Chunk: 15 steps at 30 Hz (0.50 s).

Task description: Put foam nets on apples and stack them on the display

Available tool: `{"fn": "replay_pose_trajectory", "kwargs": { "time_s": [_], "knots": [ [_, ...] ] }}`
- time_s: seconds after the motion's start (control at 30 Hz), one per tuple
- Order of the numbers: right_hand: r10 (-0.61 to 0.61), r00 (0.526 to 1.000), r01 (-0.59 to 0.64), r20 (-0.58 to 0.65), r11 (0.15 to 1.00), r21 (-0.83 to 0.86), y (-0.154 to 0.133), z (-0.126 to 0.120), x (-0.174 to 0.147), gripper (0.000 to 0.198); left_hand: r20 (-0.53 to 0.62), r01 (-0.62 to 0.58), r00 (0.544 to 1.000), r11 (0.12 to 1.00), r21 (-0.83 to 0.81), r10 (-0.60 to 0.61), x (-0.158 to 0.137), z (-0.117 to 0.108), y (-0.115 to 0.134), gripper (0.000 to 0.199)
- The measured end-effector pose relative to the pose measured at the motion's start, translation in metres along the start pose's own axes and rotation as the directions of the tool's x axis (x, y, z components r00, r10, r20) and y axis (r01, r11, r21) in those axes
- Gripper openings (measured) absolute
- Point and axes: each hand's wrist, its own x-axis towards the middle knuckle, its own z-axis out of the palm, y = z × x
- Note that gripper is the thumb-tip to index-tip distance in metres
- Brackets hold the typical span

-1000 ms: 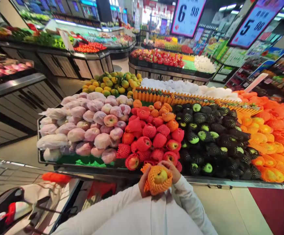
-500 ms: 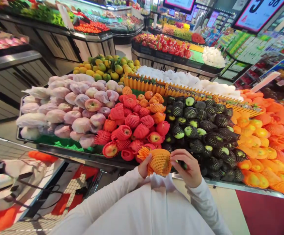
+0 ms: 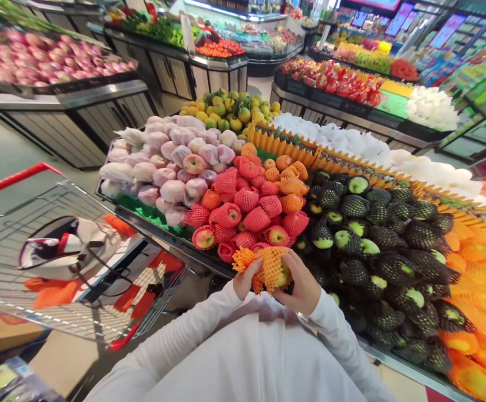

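Close to my chest, both hands hold a fruit in an orange foam net (image 3: 271,269). The loose, frilled end of the net sticks out to the left. My left hand (image 3: 247,280) is closed on the net's left part, thumb on top. On the other side, my right hand (image 3: 304,283) curls its fingers and thumb around the fruit, where yellowish skin shows through the mesh. Just beyond lie apples in red foam nets (image 3: 243,209). Green fruits in black nets (image 3: 358,240) are piled to the right.
A shopping cart (image 3: 20,195) with a bag (image 3: 71,245) in it stands at my left. Pale wrapped apples (image 3: 171,162) fill the display's left side, orange-netted fruits (image 3: 477,279) its right. The display's front edge (image 3: 163,245) runs before me. Onions (image 3: 42,58) lie on another stand.
My view has swung left, bringing more of the cart and the onions into sight. My right hand has moved from fingertips at the net's edge to wrapping around the fruit.
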Motion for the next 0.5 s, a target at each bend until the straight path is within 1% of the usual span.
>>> {"fn": "replay_pose_trajectory", "kwargs": {
  "time_s": [0.03, 0.07, 0.13, 0.2, 0.27, 0.4, 0.43, 0.5],
  "knots": [
    [-0.015, 1.0, 0.015, -0.016, 1.0, 0.003, 0.004, 0.002, 0.0, 0.079, -0.043, -0.004, 0.999, 1.0, 0.016, 0.005, -0.001, 0.002, 0.004, 0.066],
    [0.002, 1.0, -0.001, -0.023, 1.0, 0.012, 0.007, 0.003, 0.0, 0.08, -0.071, -0.008, 0.997, 1.0, 0.022, 0.009, -0.001, 0.003, 0.008, 0.065],
    [0.118, 0.993, -0.118, -0.001, 0.992, 0.053, 0.009, 0.002, 0.002, 0.077, -0.094, -0.014, 0.995, 1.0, 0.02, 0.016, 0.0, 0.004, 0.015, 0.063],
    [0.247, 0.969, -0.248, 0.027, 0.962, 0.11, 0.006, 0.001, 0.005, 0.072, -0.082, -0.021, 0.996, 1.0, 0.022, 0.023, 0.004, 0.003, 0.02, 0.063],
    [0.315, 0.949, -0.313, 0.013, 0.934, 0.171, 0.001, 0.003, 0.007, 0.071, -0.064, -0.029, 0.997, 0.999, 0.039, 0.031, 0.01, -0.001, 0.022, 0.06],
    [0.414, 0.909, -0.388, -0.039, 0.877, 0.282, -0.007, 0.017, 0.007, 0.071, -0.097, -0.067, 0.992, 0.992, 0.102, 0.077, 0.024, -0.016, 0.024, 0.051],
    [0.437, 0.898, -0.403, -0.056, 0.865, 0.298, -0.009, 0.021, 0.007, 0.072, -0.09, -0.08, 0.992, 0.987, 0.14, 0.093, 0.027, -0.022, 0.027, 0.05],
    [0.455, 0.882, -0.405, -0.124, 0.865, 0.297, -0.011, 0.028, 0.01, 0.073, -0.015, -0.149, 0.987, 0.947, 0.286, 0.16, 0.033, -0.036, 0.038, 0.049]
  ]
}}
